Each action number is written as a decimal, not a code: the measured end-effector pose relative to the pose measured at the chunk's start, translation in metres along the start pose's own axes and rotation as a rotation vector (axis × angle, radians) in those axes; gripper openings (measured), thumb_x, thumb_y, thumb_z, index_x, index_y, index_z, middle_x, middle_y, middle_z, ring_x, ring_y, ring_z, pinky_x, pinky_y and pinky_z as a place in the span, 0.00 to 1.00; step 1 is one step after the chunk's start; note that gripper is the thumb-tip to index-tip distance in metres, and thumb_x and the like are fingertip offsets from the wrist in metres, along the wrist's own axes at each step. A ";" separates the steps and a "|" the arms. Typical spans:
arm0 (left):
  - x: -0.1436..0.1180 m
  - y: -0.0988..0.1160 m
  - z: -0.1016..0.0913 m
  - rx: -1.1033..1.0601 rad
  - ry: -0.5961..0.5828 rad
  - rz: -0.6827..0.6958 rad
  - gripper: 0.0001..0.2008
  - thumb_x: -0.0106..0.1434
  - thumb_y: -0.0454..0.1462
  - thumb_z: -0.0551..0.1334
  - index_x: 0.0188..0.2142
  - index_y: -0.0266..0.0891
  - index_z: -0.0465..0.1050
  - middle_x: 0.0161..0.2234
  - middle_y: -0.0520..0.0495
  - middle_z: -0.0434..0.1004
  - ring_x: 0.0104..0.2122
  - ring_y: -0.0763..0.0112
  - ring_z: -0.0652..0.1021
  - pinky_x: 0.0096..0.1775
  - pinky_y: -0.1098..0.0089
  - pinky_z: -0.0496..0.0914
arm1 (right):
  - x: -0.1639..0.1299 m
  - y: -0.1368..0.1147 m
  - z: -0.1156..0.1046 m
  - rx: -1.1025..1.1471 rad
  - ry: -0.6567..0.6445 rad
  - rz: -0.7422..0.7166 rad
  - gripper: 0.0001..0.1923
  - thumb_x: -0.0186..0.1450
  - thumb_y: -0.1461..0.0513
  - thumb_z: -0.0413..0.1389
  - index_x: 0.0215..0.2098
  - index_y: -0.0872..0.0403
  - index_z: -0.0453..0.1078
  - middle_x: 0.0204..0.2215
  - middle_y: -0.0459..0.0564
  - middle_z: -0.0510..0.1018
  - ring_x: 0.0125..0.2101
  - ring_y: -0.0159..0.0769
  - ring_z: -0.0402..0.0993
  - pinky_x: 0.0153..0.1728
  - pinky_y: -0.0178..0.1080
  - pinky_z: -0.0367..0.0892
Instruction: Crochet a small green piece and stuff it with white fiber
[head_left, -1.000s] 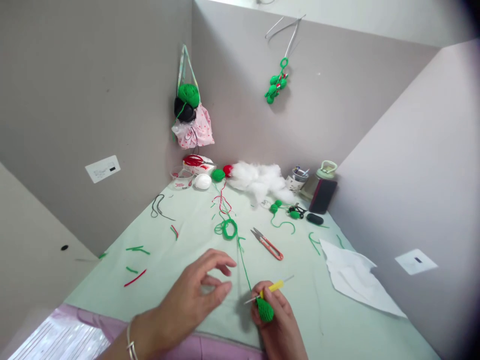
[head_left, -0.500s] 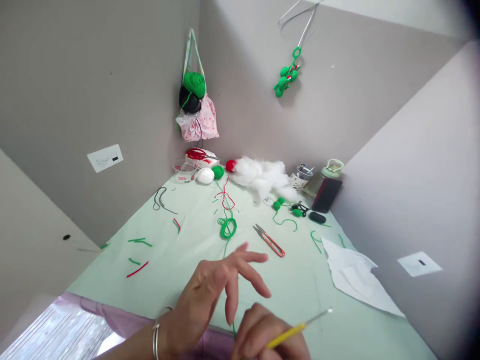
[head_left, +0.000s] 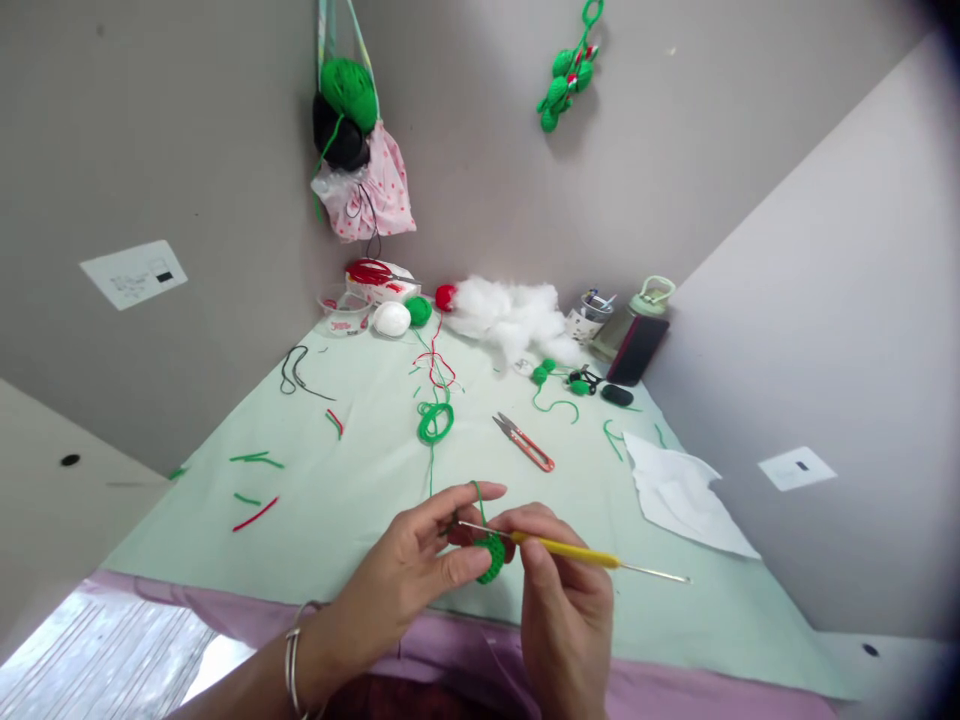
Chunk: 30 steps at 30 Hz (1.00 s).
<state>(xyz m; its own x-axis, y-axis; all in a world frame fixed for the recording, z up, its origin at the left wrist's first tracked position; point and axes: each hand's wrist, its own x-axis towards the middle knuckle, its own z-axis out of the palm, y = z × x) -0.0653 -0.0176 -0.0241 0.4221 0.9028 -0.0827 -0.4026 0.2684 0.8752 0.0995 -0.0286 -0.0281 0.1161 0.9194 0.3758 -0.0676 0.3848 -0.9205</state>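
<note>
A small round green crochet piece (head_left: 491, 560) is pinched between the thumb and fingers of my left hand (head_left: 435, 560), over the table's front part. Green yarn (head_left: 478, 500) runs up from it over my raised left index finger. My right hand (head_left: 566, 590) grips a crochet hook (head_left: 570, 551) by its yellow handle, thumb beneath and fingers on top. The hook's metal tip points left, right at the upper edge of the green piece; whether it sits inside a stitch I cannot tell. Its other metal end sticks out to the right.
Ahead lie a loose green yarn coil (head_left: 436, 423) and orange-handled thread snips (head_left: 525, 443). White stuffing (head_left: 510, 315) and yarn balls (head_left: 391, 319) sit at the back. A phone (head_left: 637, 350) leans on a bottle at right, beyond a white paper (head_left: 682, 495). Yarn scraps (head_left: 256, 514) lie left.
My hands have come together; the left one, fingers spread before, now pinches the green piece. The hook has swung so its tip meets it. The view has tilted down.
</note>
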 end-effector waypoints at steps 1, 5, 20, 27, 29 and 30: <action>0.001 0.000 0.000 -0.017 0.008 -0.004 0.24 0.66 0.43 0.73 0.60 0.51 0.78 0.39 0.51 0.75 0.44 0.67 0.76 0.53 0.63 0.71 | 0.000 0.001 0.000 -0.010 -0.009 -0.006 0.08 0.73 0.59 0.62 0.43 0.43 0.85 0.34 0.47 0.84 0.35 0.35 0.78 0.36 0.35 0.73; 0.001 -0.002 -0.001 -0.024 0.016 -0.003 0.29 0.64 0.41 0.74 0.64 0.54 0.74 0.38 0.53 0.73 0.41 0.69 0.75 0.49 0.65 0.70 | 0.000 0.005 -0.004 0.042 -0.100 0.004 0.07 0.71 0.60 0.64 0.44 0.43 0.85 0.35 0.48 0.83 0.39 0.36 0.78 0.39 0.36 0.75; 0.000 -0.010 -0.005 0.027 -0.034 0.021 0.40 0.66 0.40 0.72 0.73 0.52 0.59 0.40 0.51 0.72 0.44 0.62 0.77 0.53 0.57 0.70 | 0.004 0.009 -0.014 0.107 -0.120 0.086 0.07 0.72 0.59 0.62 0.40 0.48 0.84 0.34 0.50 0.79 0.33 0.36 0.74 0.33 0.38 0.70; 0.001 -0.011 -0.003 0.015 0.030 0.093 0.34 0.66 0.39 0.70 0.69 0.49 0.65 0.41 0.50 0.71 0.35 0.69 0.75 0.42 0.63 0.72 | 0.011 0.003 -0.004 0.316 -0.049 0.206 0.13 0.72 0.54 0.62 0.33 0.52 0.79 0.29 0.47 0.78 0.25 0.32 0.71 0.29 0.37 0.68; 0.000 -0.007 -0.003 0.032 0.049 0.083 0.33 0.66 0.39 0.70 0.68 0.48 0.66 0.41 0.50 0.70 0.35 0.70 0.74 0.41 0.65 0.72 | 0.011 0.001 -0.003 0.311 -0.047 0.209 0.14 0.73 0.53 0.60 0.33 0.53 0.77 0.29 0.48 0.80 0.24 0.31 0.72 0.30 0.37 0.68; 0.000 -0.004 -0.002 0.045 0.056 0.074 0.33 0.65 0.39 0.70 0.68 0.47 0.66 0.41 0.49 0.70 0.35 0.70 0.73 0.40 0.66 0.72 | 0.011 0.000 -0.004 0.304 -0.055 0.208 0.14 0.74 0.53 0.60 0.33 0.53 0.77 0.30 0.48 0.80 0.24 0.31 0.72 0.30 0.37 0.68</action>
<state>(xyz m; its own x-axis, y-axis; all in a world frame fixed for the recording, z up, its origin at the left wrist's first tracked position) -0.0655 -0.0178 -0.0289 0.3457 0.9374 -0.0424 -0.3940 0.1860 0.9001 0.1046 -0.0189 -0.0244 0.0159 0.9803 0.1967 -0.3761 0.1881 -0.9073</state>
